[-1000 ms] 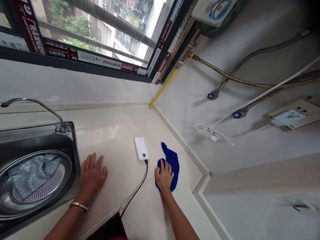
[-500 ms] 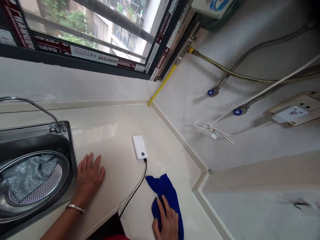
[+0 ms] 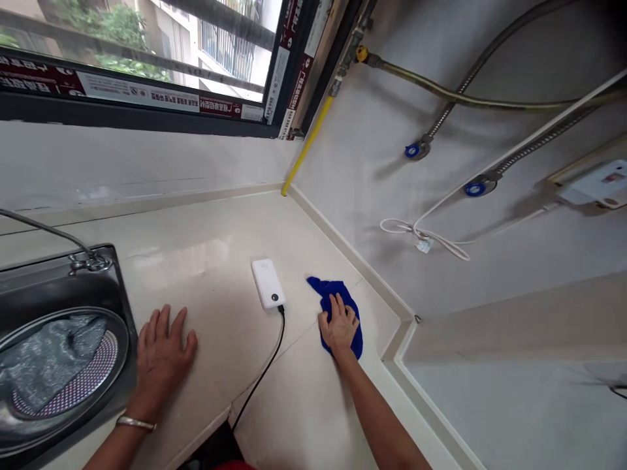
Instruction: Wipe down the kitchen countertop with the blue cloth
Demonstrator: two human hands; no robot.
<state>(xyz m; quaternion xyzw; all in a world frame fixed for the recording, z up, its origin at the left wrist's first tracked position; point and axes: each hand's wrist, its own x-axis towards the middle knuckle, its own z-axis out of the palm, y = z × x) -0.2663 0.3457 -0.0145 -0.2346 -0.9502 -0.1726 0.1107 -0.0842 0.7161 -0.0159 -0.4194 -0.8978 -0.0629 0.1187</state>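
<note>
My right hand (image 3: 339, 324) presses flat on a crumpled blue cloth (image 3: 335, 290) that lies on the cream countertop (image 3: 210, 261), close to the right wall. Its fingers are spread over the cloth. A white power bank (image 3: 267, 283) lies just left of the cloth, with a black cable (image 3: 262, 374) running from it toward the counter's front edge. My left hand (image 3: 160, 354) rests flat and open on the counter beside the steel sink (image 3: 59, 287), holding nothing. A metal bangle (image 3: 133, 423) is on that wrist.
In the sink sits a round steel basin (image 3: 29, 418) with a grey cloth (image 3: 49, 352) in it, and a thin tap (image 3: 46, 232) arches over it. The right wall carries hoses with blue valves (image 3: 412, 150), a white cord (image 3: 421, 235) and a socket (image 3: 595, 189). A window runs along the back.
My right hand has slid the blue cloth away from me, from the counter's front edge back up beside the power bank. The left hand has stayed put. The view has tilted down slightly.
</note>
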